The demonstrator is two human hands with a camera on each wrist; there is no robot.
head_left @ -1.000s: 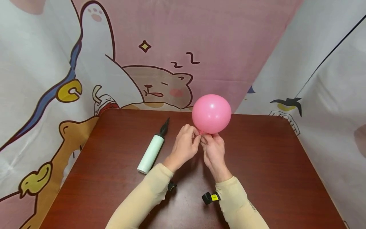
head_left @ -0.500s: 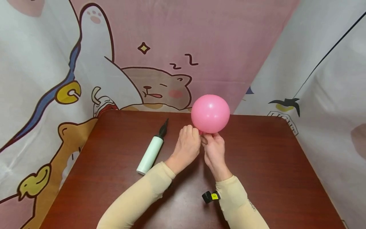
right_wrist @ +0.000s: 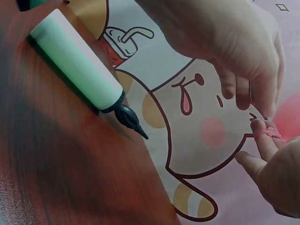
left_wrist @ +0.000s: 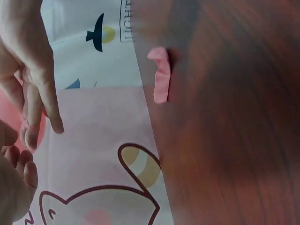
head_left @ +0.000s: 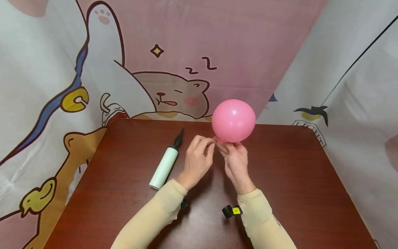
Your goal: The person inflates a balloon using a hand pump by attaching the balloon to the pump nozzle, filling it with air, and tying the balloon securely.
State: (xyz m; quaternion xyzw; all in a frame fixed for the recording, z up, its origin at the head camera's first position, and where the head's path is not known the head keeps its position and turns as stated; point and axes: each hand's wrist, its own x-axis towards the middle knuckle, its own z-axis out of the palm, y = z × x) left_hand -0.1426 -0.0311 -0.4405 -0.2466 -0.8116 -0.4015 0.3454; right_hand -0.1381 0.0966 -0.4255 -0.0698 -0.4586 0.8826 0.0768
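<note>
A round, inflated pink balloon [head_left: 234, 121] is held up over the table's far side, neck downward. My right hand [head_left: 237, 164] grips it from below. In the right wrist view its stretched neck [right_wrist: 269, 133] wraps around a finger of that hand [right_wrist: 281, 183]. My left hand [head_left: 197, 160] comes in from the left, thumb and index fingertips together at the neck. The exact pinch is partly hidden behind the fingers. In the left wrist view a limp, uninflated pink balloon [left_wrist: 161, 79] lies on the table; the head view does not show it.
A pale green hand pump [head_left: 164, 167] with a black nozzle lies on the brown table [head_left: 295, 180], left of my hands. Cartoon-printed curtain [head_left: 248, 45] hangs behind and along the sides. A black wrist camera [head_left: 228, 211] sits by the right sleeve.
My left hand turns over the neck, knuckles up, then draws back left with thumb and index showing again. The balloon and right hand shift slightly right and up.
</note>
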